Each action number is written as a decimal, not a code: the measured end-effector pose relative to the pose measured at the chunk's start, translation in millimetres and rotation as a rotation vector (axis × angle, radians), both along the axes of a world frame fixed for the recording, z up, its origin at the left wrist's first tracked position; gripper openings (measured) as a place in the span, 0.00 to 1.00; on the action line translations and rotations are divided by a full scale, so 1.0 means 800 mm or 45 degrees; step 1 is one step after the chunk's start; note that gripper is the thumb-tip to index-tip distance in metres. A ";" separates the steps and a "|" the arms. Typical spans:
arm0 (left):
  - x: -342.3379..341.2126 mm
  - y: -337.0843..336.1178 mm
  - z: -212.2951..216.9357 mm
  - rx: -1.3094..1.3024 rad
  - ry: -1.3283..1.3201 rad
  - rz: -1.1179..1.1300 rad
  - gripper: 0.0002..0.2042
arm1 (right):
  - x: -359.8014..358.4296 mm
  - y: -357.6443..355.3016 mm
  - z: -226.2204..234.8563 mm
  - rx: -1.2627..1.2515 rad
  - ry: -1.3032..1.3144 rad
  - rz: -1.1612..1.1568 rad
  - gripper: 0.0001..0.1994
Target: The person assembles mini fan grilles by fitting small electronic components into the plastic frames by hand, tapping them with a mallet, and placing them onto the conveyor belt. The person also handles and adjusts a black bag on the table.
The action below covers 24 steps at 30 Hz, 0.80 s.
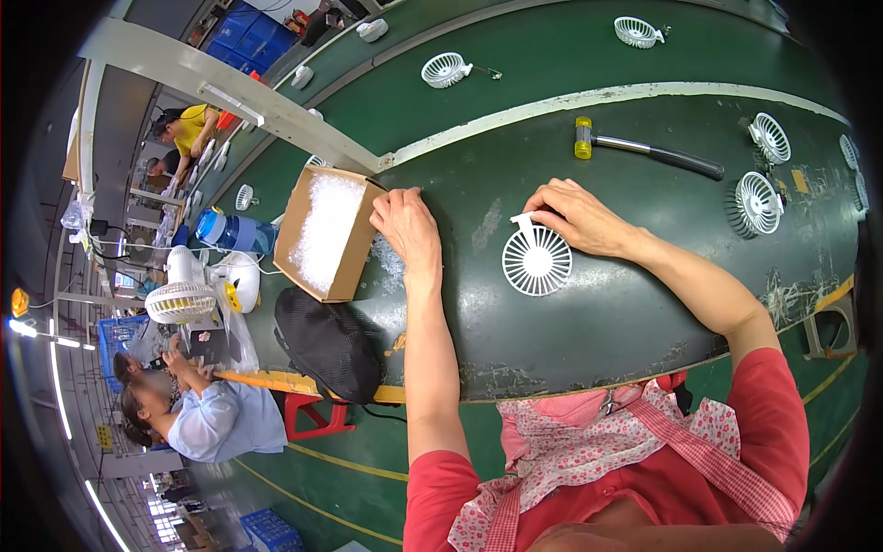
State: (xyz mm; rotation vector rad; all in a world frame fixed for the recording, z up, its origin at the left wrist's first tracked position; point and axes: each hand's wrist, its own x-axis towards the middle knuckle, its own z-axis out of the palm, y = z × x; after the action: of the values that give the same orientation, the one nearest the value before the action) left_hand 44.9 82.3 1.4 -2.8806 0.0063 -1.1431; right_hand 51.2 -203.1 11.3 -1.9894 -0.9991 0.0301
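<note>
My right hand (584,216) grips a round white fan grille (537,261) by its short neck, thumb and fingers closed around it. The grille lies flat on or just above the dark green bench. At the right edge of an open cardboard box (348,247), my left hand (407,228) is held with its fingers bent down and drawn together; whatever they may hold is hidden. Small clear pieces (322,225) fill the box. A loose heap of similar clear pieces (388,265) lies beside it, partly behind my left wrist.
A yellow-headed hammer (653,152) lies at the back. White fan housings (758,202) stand at right, and others (447,70) sit on the green conveyor (543,55). Left are a black mesh bag (326,345), a blue bottle (241,232) and a desk fan (181,296). Other people work farther left.
</note>
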 end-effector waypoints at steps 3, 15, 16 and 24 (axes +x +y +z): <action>-0.007 -0.013 0.010 -0.049 0.032 -0.004 0.06 | -0.002 -0.001 -0.003 0.064 0.049 -0.030 0.09; -0.046 -0.108 0.020 -2.386 0.539 -0.775 0.12 | -0.005 -0.003 0.003 0.525 0.480 -0.129 0.10; -0.048 -0.111 0.017 -2.419 0.543 -0.785 0.13 | -0.006 -0.001 0.001 0.560 0.437 -0.127 0.10; -0.052 -0.123 0.019 -2.437 0.625 -0.715 0.15 | -0.009 0.000 0.005 0.544 0.382 -0.148 0.10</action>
State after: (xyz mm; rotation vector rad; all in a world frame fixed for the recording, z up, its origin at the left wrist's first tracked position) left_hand 3.4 -16.4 16.8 -5.0143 -0.6235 -0.0624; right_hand 44.4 -203.3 14.9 -1.5897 -0.6329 0.0457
